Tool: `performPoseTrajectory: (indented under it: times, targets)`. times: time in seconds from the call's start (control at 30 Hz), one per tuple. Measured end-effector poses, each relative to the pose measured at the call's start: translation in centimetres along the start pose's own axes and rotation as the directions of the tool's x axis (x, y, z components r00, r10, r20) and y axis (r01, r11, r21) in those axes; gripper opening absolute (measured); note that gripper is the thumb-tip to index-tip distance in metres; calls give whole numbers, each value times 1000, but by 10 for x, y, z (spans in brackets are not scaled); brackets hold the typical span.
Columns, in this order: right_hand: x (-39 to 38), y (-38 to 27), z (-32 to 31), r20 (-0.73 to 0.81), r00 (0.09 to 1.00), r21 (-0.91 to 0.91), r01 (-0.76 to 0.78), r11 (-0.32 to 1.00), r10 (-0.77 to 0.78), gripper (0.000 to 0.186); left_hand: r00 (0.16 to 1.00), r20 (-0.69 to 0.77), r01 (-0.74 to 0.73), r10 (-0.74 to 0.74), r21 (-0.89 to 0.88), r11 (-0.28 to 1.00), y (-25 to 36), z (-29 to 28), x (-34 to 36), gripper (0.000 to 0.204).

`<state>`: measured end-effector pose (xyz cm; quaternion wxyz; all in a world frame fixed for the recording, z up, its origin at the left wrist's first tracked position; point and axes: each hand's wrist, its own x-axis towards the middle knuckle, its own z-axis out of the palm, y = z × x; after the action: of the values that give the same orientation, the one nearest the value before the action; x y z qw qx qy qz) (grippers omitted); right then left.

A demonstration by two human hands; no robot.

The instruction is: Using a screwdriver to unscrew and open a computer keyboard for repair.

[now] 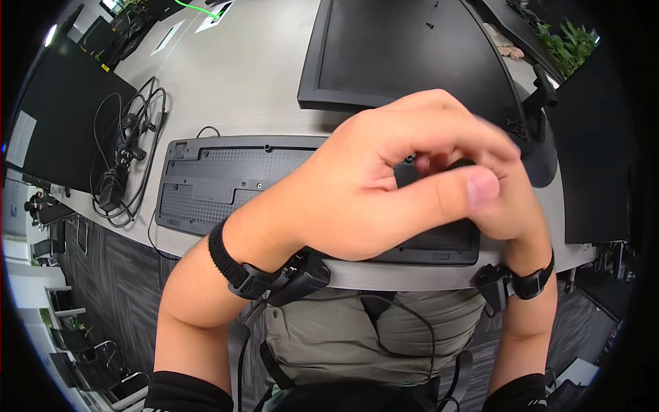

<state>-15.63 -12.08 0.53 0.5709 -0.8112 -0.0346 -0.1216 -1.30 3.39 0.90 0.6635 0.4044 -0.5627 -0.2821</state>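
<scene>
My left hand is raised over a dark keyboard, which lies underside up on the desk. Its fingers curl round toward the thumb, and a small dark shape shows in the gap; what it is, or which hand has it, I cannot make out. My right hand is close behind, overlapped by the left, with its fingers mostly hidden. Small screws sit in holes in the keyboard's underside. Several small dark screws are gathered at the near right corner of a black monitor, and another screw lies farther up its surface.
Tangled black cables with an adapter lie at the desk's left side, by a dark panel. A black stand rises at the right. A green cable enters a desk socket. Black wrist straps carry small devices with wires.
</scene>
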Motion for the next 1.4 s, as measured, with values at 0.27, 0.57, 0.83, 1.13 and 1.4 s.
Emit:
performPoseTrajectory:
  times: [0.27,0.57,0.83,1.13,1.4]
  targets:
    - [-1,-5,2,43,999,-16,10,1000,-9,28,997,79,-17,-8,312,950,7,-18,2,40]
    - [-4,-2,-3,24,992,-120,130,984,-128,21,982,181,-61,56,22,998,1,-13,3,25]
    - [-1,5,3,37,991,26,127,992,-128,26,982,184,-36,29,34,999,2,-5,3,39]
    - [-5,-5,-1,-45,997,71,-52,996,55,23,985,160,43,-58,94,995,7,-16,0,33]
    - [-3,-5,0,4,997,-81,83,993,-83,28,978,206,-49,33,75,996,6,-13,3,37]
